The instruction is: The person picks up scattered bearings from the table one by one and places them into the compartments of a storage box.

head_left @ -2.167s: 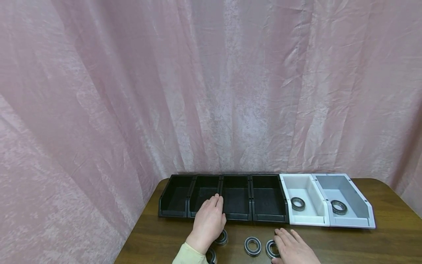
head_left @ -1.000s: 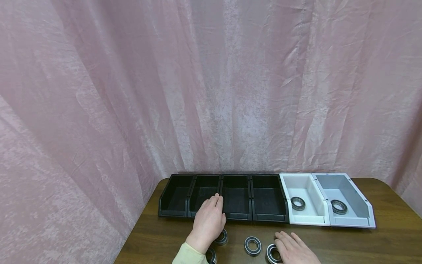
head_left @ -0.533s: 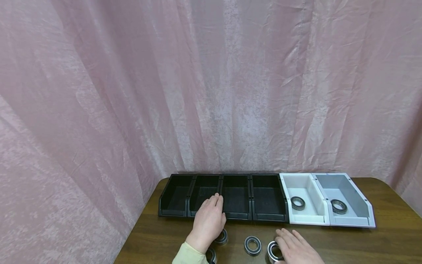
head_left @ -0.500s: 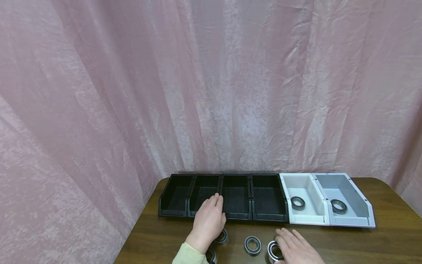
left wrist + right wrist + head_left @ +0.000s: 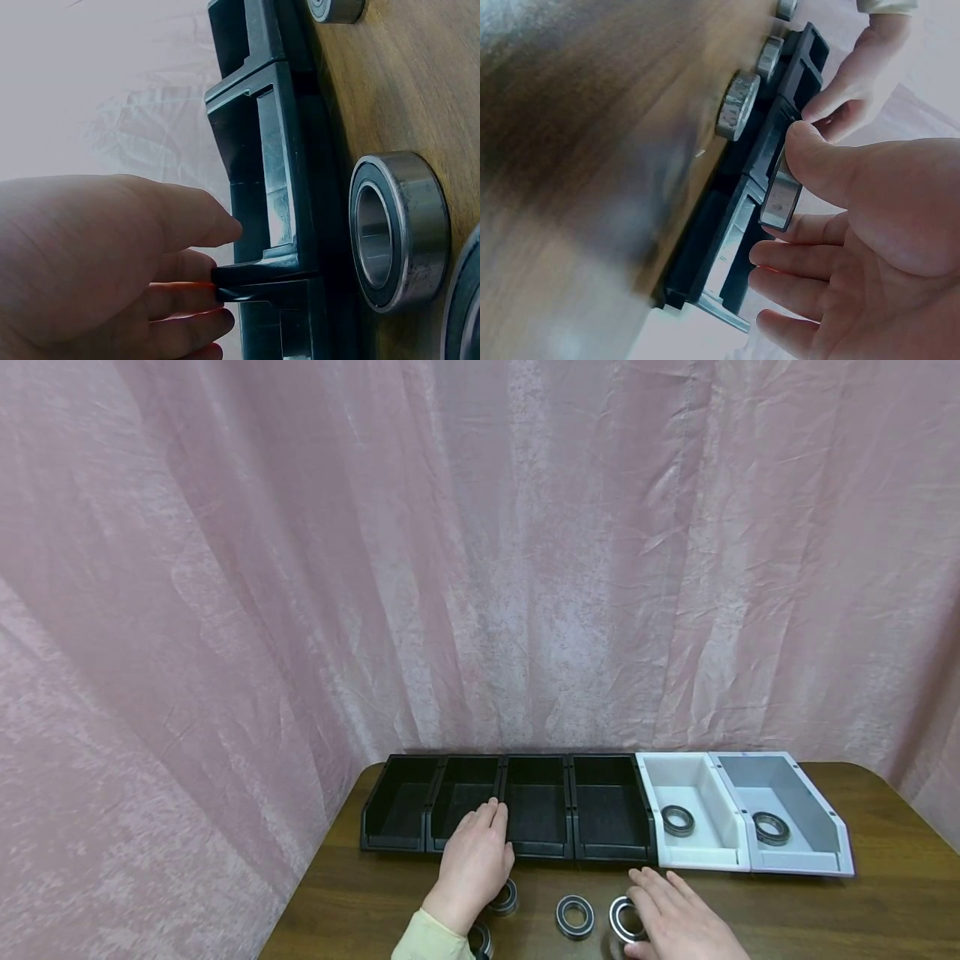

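Observation:
My right hand (image 5: pixel 678 918) pinches a ball bearing (image 5: pixel 782 199) between thumb and index finger, holding it off the wooden table. The other right fingers stay loosely extended. My left hand (image 5: pixel 474 864) rests at the front of the black bins (image 5: pixel 611 853), its fingers touching the divider between two of them, as the left wrist view shows. It holds nothing. One ball bearing (image 5: pixel 562 917) lies flat on the table between my hands. Beside my left wrist lie two more, one bearing (image 5: pixel 513 897) nearer the bins and another bearing (image 5: pixel 486 939) partly hidden by the sleeve.
Right of the black bins, in the same row, stand a white bin (image 5: pixel 705 862) and a light grey bin (image 5: pixel 806 865). Each contains one bearing, a left one (image 5: pixel 678 832) and a right one (image 5: pixel 772 839). A pink curtain (image 5: pixel 480 568) hangs behind the table (image 5: pixel 885 902).
My right hand has taken hold of the bearing by its side, lifted it and moved slightly forward toward the bins. My left hand has stayed in place.

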The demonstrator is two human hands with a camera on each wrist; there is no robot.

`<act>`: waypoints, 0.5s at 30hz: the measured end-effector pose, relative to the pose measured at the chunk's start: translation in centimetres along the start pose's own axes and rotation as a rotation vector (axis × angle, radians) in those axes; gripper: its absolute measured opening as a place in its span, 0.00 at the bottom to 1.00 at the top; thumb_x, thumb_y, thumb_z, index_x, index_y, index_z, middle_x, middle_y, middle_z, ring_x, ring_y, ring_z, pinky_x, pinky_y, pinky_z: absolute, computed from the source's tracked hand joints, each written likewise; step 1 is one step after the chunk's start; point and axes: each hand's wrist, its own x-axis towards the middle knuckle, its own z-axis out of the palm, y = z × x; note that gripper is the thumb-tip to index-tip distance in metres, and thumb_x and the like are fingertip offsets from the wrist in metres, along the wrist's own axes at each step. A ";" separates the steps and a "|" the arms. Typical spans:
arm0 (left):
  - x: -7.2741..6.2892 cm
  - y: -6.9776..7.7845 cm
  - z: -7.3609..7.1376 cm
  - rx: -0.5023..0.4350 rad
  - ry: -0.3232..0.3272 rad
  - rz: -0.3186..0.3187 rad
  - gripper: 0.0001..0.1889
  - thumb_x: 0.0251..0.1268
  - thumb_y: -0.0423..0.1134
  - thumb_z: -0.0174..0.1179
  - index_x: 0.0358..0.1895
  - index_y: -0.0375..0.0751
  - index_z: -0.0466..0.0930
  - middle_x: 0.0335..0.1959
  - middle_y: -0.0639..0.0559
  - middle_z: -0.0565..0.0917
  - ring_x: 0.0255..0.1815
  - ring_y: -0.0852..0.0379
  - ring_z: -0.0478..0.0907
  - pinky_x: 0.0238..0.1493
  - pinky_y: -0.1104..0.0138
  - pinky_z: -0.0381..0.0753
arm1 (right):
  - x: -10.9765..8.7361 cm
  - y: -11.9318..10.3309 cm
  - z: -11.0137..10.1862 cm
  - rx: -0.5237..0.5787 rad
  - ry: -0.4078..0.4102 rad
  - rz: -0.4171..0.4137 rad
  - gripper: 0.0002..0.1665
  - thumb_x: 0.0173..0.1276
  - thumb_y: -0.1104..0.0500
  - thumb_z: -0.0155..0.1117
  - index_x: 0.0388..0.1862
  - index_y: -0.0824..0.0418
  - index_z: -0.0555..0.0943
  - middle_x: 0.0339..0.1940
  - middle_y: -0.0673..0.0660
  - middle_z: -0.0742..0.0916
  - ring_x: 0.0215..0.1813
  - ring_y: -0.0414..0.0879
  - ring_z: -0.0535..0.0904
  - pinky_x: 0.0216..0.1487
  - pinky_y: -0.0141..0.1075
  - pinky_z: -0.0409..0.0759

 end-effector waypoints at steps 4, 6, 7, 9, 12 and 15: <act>0.0 0.0 0.0 -0.003 0.000 -0.001 0.29 0.69 0.40 0.76 0.68 0.29 0.84 0.69 0.35 0.84 0.68 0.43 0.84 0.73 0.51 0.81 | 0.1 -0.1 -0.6 0.004 0.002 0.017 0.37 0.67 0.40 0.81 0.59 0.66 0.82 0.69 0.69 0.84 0.71 0.68 0.80 0.74 0.65 0.75; 0.0 0.0 0.0 -0.008 -0.001 -0.002 0.29 0.69 0.40 0.76 0.68 0.29 0.84 0.69 0.35 0.84 0.69 0.43 0.84 0.73 0.51 0.81 | 0.3 -0.2 -0.9 0.018 -0.013 0.038 0.37 0.68 0.40 0.80 0.60 0.67 0.82 0.70 0.68 0.83 0.72 0.67 0.79 0.76 0.64 0.74; 0.0 0.0 0.0 -0.012 -0.003 -0.003 0.29 0.69 0.40 0.76 0.68 0.29 0.84 0.69 0.35 0.84 0.69 0.43 0.84 0.73 0.51 0.81 | 0.3 -0.2 -1.1 0.019 -0.016 0.043 0.37 0.68 0.40 0.80 0.60 0.67 0.82 0.71 0.68 0.83 0.73 0.67 0.79 0.76 0.64 0.73; 0.0 0.0 0.0 -0.016 -0.005 -0.004 0.29 0.69 0.40 0.77 0.68 0.29 0.84 0.69 0.35 0.84 0.69 0.43 0.84 0.73 0.51 0.81 | 0.3 -0.3 -1.3 0.004 0.000 0.038 0.38 0.69 0.40 0.79 0.61 0.68 0.82 0.71 0.68 0.83 0.73 0.67 0.79 0.76 0.63 0.74; 0.0 0.0 0.0 -0.017 -0.007 -0.004 0.29 0.69 0.40 0.77 0.68 0.28 0.84 0.69 0.35 0.84 0.69 0.43 0.84 0.73 0.51 0.81 | 0.2 -0.3 -1.6 -0.045 0.063 0.011 0.38 0.68 0.40 0.80 0.61 0.68 0.83 0.70 0.67 0.84 0.72 0.66 0.81 0.75 0.61 0.76; 0.0 0.0 -0.1 -0.020 -0.009 -0.005 0.29 0.69 0.40 0.76 0.68 0.28 0.84 0.69 0.34 0.84 0.69 0.43 0.84 0.73 0.50 0.81 | 0.3 -0.4 -1.9 -0.063 0.103 0.008 0.37 0.67 0.41 0.82 0.61 0.67 0.84 0.69 0.66 0.85 0.71 0.64 0.81 0.75 0.59 0.77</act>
